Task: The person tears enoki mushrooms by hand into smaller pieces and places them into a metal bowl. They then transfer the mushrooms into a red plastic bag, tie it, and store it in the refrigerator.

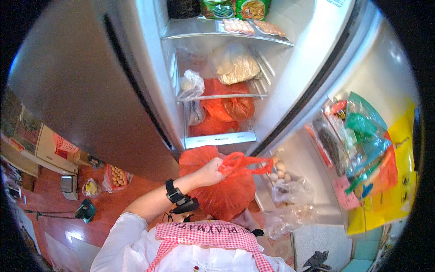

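Observation:
A full red plastic bag (227, 197) is in front of my chest, just before the open fridge. My left hand (215, 170) grips it near the top, where its looped handles (244, 163) stick out to the right. A black strap with a small device (180, 197) is on my left wrist. My right hand (242, 217) is low against the underside of the bag, its fingers mostly hidden. Inside the fridge, more red plastic bags (221, 117) fill the lowest level. Above them, a clear bag with tan contents (238, 68) lies on a shelf.
The left fridge door (85, 85) and the right door (377, 68) stand open on both sides. Eggs (280, 171) and clear bags (294, 190) sit in the right door's rack. Packed meat (238, 26) lies on an upper shelf. A basket of eggs (118, 176) stands on the floor.

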{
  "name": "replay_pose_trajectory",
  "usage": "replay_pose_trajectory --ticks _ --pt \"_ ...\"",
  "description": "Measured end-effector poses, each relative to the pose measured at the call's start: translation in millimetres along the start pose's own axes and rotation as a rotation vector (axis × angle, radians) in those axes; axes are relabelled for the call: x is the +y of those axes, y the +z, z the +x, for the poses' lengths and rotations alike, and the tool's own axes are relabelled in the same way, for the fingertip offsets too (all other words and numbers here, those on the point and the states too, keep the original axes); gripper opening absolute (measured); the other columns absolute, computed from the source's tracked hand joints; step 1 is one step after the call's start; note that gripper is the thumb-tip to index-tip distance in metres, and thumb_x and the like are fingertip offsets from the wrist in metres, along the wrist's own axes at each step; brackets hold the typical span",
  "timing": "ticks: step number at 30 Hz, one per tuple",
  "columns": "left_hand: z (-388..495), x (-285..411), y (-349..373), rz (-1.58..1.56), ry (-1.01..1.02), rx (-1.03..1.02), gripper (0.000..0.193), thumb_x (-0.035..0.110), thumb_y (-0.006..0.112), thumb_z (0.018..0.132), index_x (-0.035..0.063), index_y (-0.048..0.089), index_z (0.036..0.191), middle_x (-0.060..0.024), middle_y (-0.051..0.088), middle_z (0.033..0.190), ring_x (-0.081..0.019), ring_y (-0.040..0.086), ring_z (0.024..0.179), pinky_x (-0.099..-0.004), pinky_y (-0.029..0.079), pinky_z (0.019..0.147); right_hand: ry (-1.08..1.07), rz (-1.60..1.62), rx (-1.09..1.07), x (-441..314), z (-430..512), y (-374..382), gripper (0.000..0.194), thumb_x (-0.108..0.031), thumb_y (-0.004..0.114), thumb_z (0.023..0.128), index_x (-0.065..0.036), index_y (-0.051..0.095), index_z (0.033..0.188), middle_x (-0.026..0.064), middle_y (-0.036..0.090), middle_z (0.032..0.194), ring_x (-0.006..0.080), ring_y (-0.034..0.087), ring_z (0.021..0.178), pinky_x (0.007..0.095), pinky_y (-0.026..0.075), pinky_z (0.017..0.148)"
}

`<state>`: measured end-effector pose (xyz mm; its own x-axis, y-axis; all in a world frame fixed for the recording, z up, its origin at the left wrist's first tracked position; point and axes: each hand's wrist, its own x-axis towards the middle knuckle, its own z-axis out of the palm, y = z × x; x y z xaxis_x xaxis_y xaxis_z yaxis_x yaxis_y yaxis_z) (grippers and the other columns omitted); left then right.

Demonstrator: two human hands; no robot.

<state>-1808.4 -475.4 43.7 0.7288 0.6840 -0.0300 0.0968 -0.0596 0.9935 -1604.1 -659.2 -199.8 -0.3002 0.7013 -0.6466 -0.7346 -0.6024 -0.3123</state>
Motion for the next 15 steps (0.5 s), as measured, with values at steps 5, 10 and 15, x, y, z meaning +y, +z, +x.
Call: replay_pose_trajectory --ticks 5,10,15 --pt "51.3 -9.6 -23.5 0.240 0.131 0.007 0.015 0.012 0.056 0.085 -0.0033 0.059 0.085 -0.0253 0.046 0.077 -0.0188 0.056 0.064 -0.0329 0.045 0.061 -0.104 -0.012 -0.209 -43.3 38.7 9.4 0.049 -0.035 0.044 0.094 -0.009 0.036 0.134 0.0108 0.042 0.135 0.0312 0.043 0.120 0.0500 0.046 0.090" --pt "84.1 -15.5 -53.7 0.486 0.346 0.127 0.028 0.001 0.056 0.072 -0.0019 0.058 0.100 -0.0213 0.060 0.087 -0.0389 0.057 0.085 -0.0410 0.046 0.076 -0.130 -0.159 -0.049 -71.2 113.0 29.2 0.049 -0.033 0.045 0.093 -0.014 0.034 0.136 0.0071 0.039 0.138 0.0288 0.041 0.123 0.0544 0.037 0.099" --pt "105.4 -20.5 -89.7 0.701 0.276 0.266 0.046 -0.008 0.051 0.060 -0.0090 0.052 0.106 -0.0240 0.055 0.105 -0.0399 0.049 0.104 -0.0426 0.040 0.092 -0.208 -0.056 0.006 -104.7 170.7 80.9 0.045 -0.034 0.046 0.092 -0.015 0.040 0.132 0.0060 0.046 0.131 0.0254 0.046 0.117 0.0493 0.043 0.094"
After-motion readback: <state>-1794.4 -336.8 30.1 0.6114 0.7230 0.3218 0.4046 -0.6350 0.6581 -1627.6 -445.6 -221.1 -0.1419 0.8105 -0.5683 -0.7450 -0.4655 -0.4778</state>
